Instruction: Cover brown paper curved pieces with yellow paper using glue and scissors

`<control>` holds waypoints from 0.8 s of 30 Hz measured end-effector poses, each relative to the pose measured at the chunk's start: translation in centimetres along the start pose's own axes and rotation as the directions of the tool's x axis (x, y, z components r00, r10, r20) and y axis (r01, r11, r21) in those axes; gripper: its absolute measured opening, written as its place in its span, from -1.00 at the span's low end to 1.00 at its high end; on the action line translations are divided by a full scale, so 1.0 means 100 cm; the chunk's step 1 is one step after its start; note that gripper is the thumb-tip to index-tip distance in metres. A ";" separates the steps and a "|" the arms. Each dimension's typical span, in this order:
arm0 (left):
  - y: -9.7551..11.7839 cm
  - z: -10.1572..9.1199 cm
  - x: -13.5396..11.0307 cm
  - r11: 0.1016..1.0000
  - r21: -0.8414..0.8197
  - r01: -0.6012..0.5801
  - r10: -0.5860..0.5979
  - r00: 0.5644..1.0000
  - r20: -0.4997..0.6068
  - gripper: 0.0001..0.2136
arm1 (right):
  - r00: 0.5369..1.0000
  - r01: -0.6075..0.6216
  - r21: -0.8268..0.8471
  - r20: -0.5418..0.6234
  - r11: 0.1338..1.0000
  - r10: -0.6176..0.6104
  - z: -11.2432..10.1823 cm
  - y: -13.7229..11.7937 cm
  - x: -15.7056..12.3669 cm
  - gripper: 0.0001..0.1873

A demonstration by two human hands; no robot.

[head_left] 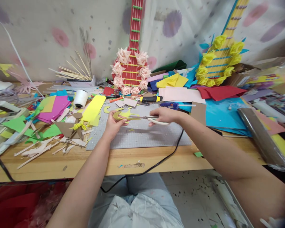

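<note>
My left hand [115,125] pinches a curved piece of yellow craft paper [119,116] above the grey cutting mat [142,139]. My right hand [161,116] is closed around the white handles of a pair of scissors [159,122]. Their blades point left and reach the edge of the yellow piece; whether they are parted is hard to make out. Yellow offcuts lie on the mat under and behind my hands, among them a curved scrap [106,109].
Behind the mat stand a red paper guitar [132,68] with pink flowers and a yellow one [216,63]. A yellow-black cutter [150,98] and a blue glue gun [169,105] lie nearby. A black cable [174,150] crosses the table's front edge. Paper scraps [41,148] cover the left.
</note>
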State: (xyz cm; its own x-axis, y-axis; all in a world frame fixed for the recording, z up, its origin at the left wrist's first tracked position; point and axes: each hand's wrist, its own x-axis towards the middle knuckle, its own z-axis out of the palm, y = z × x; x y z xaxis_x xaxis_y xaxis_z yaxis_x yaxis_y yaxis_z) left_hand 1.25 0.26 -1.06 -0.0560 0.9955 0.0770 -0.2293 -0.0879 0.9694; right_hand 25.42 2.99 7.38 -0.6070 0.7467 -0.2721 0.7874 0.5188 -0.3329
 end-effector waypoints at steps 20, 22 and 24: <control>0.002 0.002 -0.002 1.000 -0.006 0.006 -0.006 1.000 0.024 -0.46 | 0.996 -0.043 -0.060 -0.081 0.997 0.038 0.001 -0.004 0.002 -0.47; 0.004 0.002 -0.003 1.000 -0.005 0.012 -0.011 0.999 0.039 -0.46 | 0.996 -0.033 -0.055 -0.081 0.998 0.028 0.000 -0.001 0.000 -0.47; 0.005 0.002 -0.003 1.000 -0.005 0.021 -0.021 0.999 0.047 -0.46 | 0.997 -0.020 -0.079 -0.071 0.997 0.014 -0.001 0.000 -0.001 -0.47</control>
State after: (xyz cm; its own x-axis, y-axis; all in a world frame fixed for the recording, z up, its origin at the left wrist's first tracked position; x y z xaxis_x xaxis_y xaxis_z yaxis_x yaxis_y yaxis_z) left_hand 1.34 -0.06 -0.59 -0.0056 0.9977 0.0678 -0.2354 -0.0672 0.9696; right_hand 25.48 2.97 7.51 -0.5864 0.7818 -0.2121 0.8055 0.5351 -0.2548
